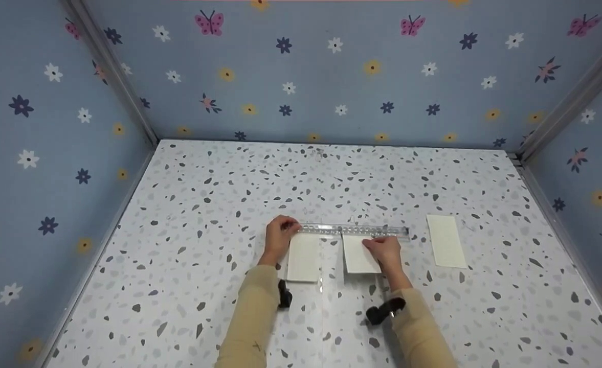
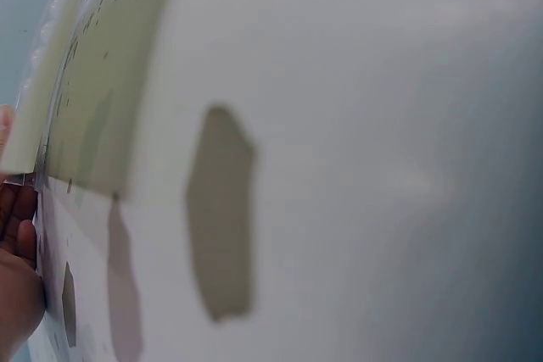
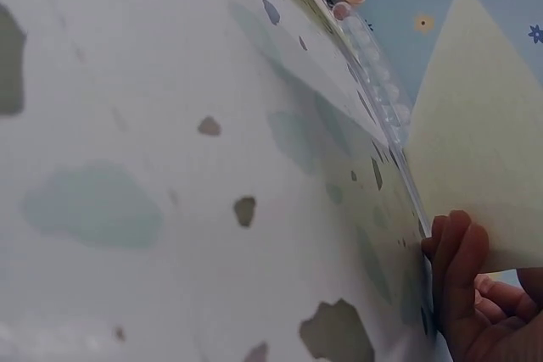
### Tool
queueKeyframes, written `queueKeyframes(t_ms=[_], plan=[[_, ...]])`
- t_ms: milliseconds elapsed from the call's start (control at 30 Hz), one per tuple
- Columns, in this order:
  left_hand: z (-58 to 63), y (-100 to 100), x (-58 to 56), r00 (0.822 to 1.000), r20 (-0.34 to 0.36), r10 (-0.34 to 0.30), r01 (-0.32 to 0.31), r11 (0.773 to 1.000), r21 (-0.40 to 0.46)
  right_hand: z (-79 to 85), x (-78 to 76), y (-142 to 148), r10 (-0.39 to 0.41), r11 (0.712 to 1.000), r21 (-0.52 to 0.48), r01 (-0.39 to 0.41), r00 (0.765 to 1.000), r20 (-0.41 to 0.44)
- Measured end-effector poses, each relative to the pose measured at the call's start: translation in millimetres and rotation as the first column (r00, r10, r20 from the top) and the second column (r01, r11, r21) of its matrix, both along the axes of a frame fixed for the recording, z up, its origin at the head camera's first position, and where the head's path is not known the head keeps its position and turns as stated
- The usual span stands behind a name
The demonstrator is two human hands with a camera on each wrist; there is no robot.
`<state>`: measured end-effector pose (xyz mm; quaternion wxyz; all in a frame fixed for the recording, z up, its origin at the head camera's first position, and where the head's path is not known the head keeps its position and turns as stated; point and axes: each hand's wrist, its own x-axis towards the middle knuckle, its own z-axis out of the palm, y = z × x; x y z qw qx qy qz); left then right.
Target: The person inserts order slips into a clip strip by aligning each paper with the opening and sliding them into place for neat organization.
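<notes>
A long clear plastic strip (image 1: 354, 230) with rows of round, bead-like shapes lies crosswise on the speckled table. At its left end, my left hand (image 1: 279, 236) grips it between thumb and fingers. My right hand (image 1: 386, 251) pinches a pale yellow paper slip (image 1: 358, 255) by its right side. That slip's top edge meets the strip, and its lower edge is lifted, with a shadow beneath. In the right wrist view the slip (image 3: 484, 133) rises beside the strip (image 3: 377, 69). Another pale slip (image 1: 303, 258) extends from the strip next to my left hand.
A third pale slip (image 1: 446, 241) lies flat on the table, right of my right hand. Blue walls (image 1: 311, 66) with flowers and butterflies enclose the speckled table (image 1: 178, 214) at the back and both sides. Black camera straps (image 1: 382, 312) sit on the wrists.
</notes>
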<state>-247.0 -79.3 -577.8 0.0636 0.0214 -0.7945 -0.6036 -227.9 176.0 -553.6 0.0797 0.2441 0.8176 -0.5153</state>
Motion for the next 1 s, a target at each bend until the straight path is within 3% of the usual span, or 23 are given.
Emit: queueKeyframes(t_ms=[367,633,1000], plan=[[-2.0,-1,0.9,0.992,-0.125,-0.023,0.023,1.0,-0.001,0.1,1.3,-7,0.016,1.0,0.02,-0.015,0.999,-0.041],[-0.5,0,1.4,0.993,-0.116,-0.013,0.013,1.0,0.006,1.8,0.1,-10,0.04,0.997,0.067,-0.04,0.999,-0.003],[-1.0,0,0.8,0.992,-0.126,-0.011,0.01,1.0,-0.014,1.2,-1.5,-16,0.024,1.0,0.016,-0.024,1.0,-0.011]])
